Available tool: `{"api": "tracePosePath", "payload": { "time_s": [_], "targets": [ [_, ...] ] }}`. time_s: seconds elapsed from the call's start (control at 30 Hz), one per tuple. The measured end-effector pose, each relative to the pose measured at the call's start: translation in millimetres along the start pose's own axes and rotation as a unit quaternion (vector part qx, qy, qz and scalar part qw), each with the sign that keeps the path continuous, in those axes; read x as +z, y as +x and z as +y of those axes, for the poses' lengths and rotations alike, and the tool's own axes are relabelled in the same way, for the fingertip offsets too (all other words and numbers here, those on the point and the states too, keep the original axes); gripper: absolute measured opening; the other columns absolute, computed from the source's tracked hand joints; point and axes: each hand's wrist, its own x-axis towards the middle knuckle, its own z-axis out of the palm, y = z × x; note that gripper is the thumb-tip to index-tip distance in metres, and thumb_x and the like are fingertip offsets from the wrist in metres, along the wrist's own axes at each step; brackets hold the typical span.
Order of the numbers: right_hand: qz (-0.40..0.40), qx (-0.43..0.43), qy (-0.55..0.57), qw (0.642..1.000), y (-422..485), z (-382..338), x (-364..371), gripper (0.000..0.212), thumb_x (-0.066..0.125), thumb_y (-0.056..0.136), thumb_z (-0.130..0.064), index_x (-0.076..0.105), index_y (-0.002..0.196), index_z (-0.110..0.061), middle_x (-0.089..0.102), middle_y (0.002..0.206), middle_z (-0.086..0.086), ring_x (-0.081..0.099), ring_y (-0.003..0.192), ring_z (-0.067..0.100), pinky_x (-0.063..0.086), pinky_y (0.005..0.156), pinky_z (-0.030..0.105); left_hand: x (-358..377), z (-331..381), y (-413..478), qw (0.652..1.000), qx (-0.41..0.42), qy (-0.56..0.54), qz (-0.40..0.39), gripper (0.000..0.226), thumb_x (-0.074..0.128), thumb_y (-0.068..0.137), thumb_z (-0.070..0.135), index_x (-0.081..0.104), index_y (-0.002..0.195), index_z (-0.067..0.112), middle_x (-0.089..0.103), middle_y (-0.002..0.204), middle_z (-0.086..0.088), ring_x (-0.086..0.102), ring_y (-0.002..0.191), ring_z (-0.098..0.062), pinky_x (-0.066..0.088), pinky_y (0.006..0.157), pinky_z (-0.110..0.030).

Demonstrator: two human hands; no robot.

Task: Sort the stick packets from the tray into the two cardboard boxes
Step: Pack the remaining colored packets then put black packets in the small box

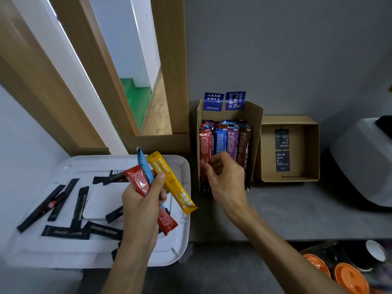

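Note:
My left hand (141,205) grips a fan of three stick packets over the white tray (179,247): a red packet (139,182), a blue packet (143,164) and a yellow packet (171,181). Several black stick packets (78,205) lie scattered on the tray. My right hand (226,177) reaches into the tall cardboard box (253,132), its fingers pinching a red packet (204,145) among the upright coloured packets (232,141). To the right sits a shallow cardboard box (311,149) holding two black packets (282,161).
Blue labels (235,100) stick up behind the tall box. A grey appliance (364,160) stands at the far right of the grey counter (275,213). Orange lids (347,276) sit at the bottom right. A wooden door frame (171,71) rises behind the tray.

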Motion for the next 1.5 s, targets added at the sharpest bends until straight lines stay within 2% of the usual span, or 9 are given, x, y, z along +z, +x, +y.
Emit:
{"api": "tracePosePath", "payload": {
  "time_s": [0.1,0.23,0.3,0.57,0.73,0.87,1.17,1.33,1.5],
  "targets": [
    [-0.019,0.006,0.033,0.999,-14,-5,-15,0.007,0.068,0.092,-0.026,0.062,0.095,-0.023,0.064,0.085,-0.011,0.064,0.079,0.002,0.055,0.067,0.014,1,1,0,1.000,0.007,0.015,-0.019,0.014,0.071,0.087,0.031,0.065,0.084,0.020,0.065,0.062,0.004,0.063,0.064,-0.013,0.052,0.072,-0.035],
    [-0.206,-0.007,0.057,0.977,-45,-16,-34,0.014,0.064,0.093,-0.036,0.069,0.105,-0.031,0.067,0.098,-0.014,0.063,0.093,0.000,0.056,0.080,0.023,6,5,-4,0.998,0.026,0.042,-0.046,0.016,0.070,0.087,0.032,0.065,0.081,0.019,0.067,0.063,0.002,0.065,0.062,-0.011,0.052,0.067,-0.029],
    [-0.245,-0.025,0.018,0.969,-52,-20,-36,0.022,0.064,0.092,-0.039,0.068,0.112,-0.032,0.064,0.101,-0.015,0.060,0.094,0.000,0.054,0.080,0.022,12,7,-9,0.996,0.028,0.043,-0.070,0.016,0.070,0.087,0.032,0.064,0.081,0.019,0.065,0.062,0.003,0.063,0.059,-0.008,0.051,0.066,-0.028],
    [-0.144,-0.026,-0.008,0.989,-44,-10,-79,0.006,0.055,0.096,-0.037,0.061,0.096,-0.035,0.065,0.080,-0.006,0.063,0.072,0.010,0.053,0.061,0.028,6,5,-13,0.999,0.010,-0.019,-0.049,0.004,0.065,0.092,0.025,0.069,0.094,0.024,0.070,0.072,0.007,0.060,0.060,-0.006,0.049,0.070,-0.026],
    [-0.209,-0.081,-0.225,0.948,-13,-31,-134,0.026,0.053,0.100,-0.019,0.059,0.119,-0.036,0.051,0.093,-0.016,0.056,0.076,0.005,0.044,0.060,0.018,-4,3,-10,0.999,0.006,-0.027,-0.025,0.004,0.065,0.093,0.028,0.068,0.093,0.025,0.070,0.073,0.007,0.059,0.063,-0.008,0.048,0.072,-0.028],
    [-0.225,-0.112,-0.249,0.935,27,-63,-144,0.020,0.063,0.096,-0.026,0.055,0.113,-0.031,0.056,0.099,-0.018,0.058,0.082,-0.004,0.047,0.056,0.015,-2,0,-15,0.999,-0.001,-0.033,-0.039,0.006,0.065,0.092,0.026,0.068,0.096,0.022,0.073,0.081,0.003,0.060,0.065,-0.008,0.049,0.073,-0.028],
    [-0.256,-0.122,-0.240,0.928,72,-70,-81,0.032,0.061,0.096,-0.012,0.053,0.125,-0.021,0.061,0.120,-0.001,0.062,0.108,0.016,0.060,0.080,0.031,1,-1,-21,0.997,0.002,-0.062,-0.035,0.020,0.059,0.094,0.037,0.063,0.105,0.021,0.072,0.079,0.007,0.059,0.062,-0.007,0.050,0.069,-0.026],
    [-0.166,-0.173,-0.269,0.933,62,-54,-66,0.038,0.061,0.096,-0.016,0.052,0.133,-0.015,0.050,0.133,0.006,0.059,0.117,0.023,0.056,0.094,0.041,-2,1,-22,0.992,-0.025,-0.122,-0.024,0.023,0.049,0.100,0.039,0.056,0.118,0.027,0.072,0.081,0.008,0.062,0.062,-0.007,0.050,0.067,-0.026],
    [-0.121,-0.196,-0.306,0.924,60,-50,-62,0.037,0.062,0.097,-0.024,0.055,0.132,-0.012,0.042,0.138,0.010,0.060,0.117,0.028,0.057,0.094,0.043,-5,-4,-17,0.998,-0.022,-0.057,-0.018,0.020,0.048,0.100,0.042,0.062,0.102,0.028,0.076,0.085,0.002,0.074,0.080,-0.012,0.053,0.076,-0.032]
  ]
}}
